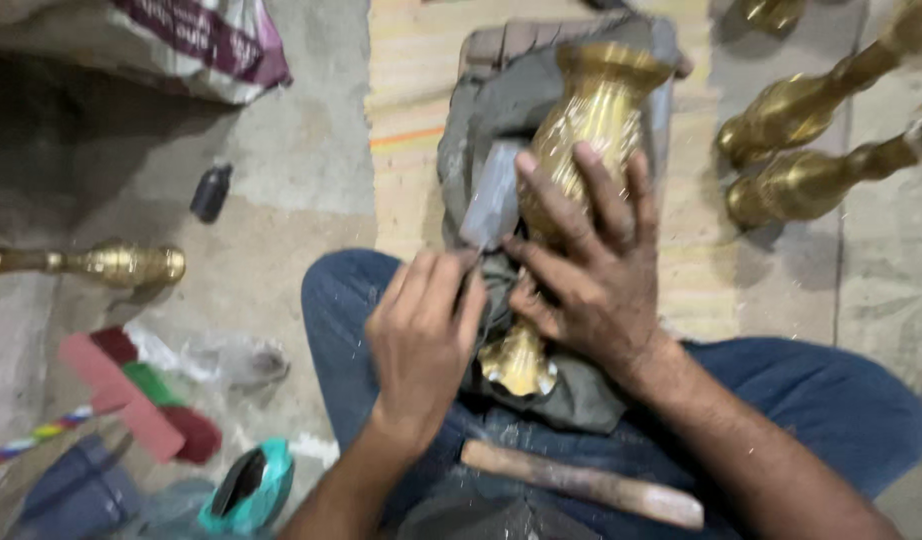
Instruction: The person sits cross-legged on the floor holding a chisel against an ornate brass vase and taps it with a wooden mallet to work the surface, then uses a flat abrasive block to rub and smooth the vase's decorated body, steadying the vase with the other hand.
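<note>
Carefully now: your left hand [421, 335] pinches the grey flat tool [493, 195] against the brass vase [591, 130] at frame centre, your right hand [586, 270] splayed over it, so a slip could gouge your fingers.

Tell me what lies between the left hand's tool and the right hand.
Head view: only the brass vase lies between. The left hand holds a grey flat tool against it; the right hand presses on it.

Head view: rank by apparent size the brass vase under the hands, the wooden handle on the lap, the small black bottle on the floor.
1. brass vase, largest.
2. wooden handle, though nearer the camera, so real size unsure.
3. small black bottle, clearly smallest.
</note>
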### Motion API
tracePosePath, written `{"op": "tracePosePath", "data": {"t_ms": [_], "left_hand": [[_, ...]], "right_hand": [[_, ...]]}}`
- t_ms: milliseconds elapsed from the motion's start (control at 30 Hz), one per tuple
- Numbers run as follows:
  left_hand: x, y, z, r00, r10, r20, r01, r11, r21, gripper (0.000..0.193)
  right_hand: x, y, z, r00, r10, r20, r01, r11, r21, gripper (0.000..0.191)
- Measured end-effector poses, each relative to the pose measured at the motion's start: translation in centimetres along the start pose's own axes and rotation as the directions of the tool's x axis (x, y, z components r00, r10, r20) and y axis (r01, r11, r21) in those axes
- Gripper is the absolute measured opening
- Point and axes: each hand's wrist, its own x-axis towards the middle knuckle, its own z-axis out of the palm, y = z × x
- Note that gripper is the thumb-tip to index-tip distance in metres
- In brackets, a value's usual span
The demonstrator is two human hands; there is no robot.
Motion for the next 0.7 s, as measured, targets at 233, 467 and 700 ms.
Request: {"op": "tracePosePath", "data": {"t_ms": [233,467,700], "left_hand": [[0.0,0.0,0.2,1.0,-0.003,-0.026,0.005,0.996,0.085,0.017],[-0.5,-0.9,-0.6,0.997,-0.073,0.016,0.073,0.997,0.014,0.017],[-3.3,0.0,-0.9,0.974,-0.224,0.019,0.197,0.808,-0.555,0.02]], "right_hand": [[-0.1,0.1,0.2,1.0,0.005,-0.006,-0.005,1.0,-0.022,0.039],[-0.2,0.2,0.2,1.0,0.009,0.009,-0.009,1.0,-0.017,0.023],[0.2,-0.6,-1.1,0.999,0.016,-0.032,-0.017,1.0,-0.022,0.041]]}}
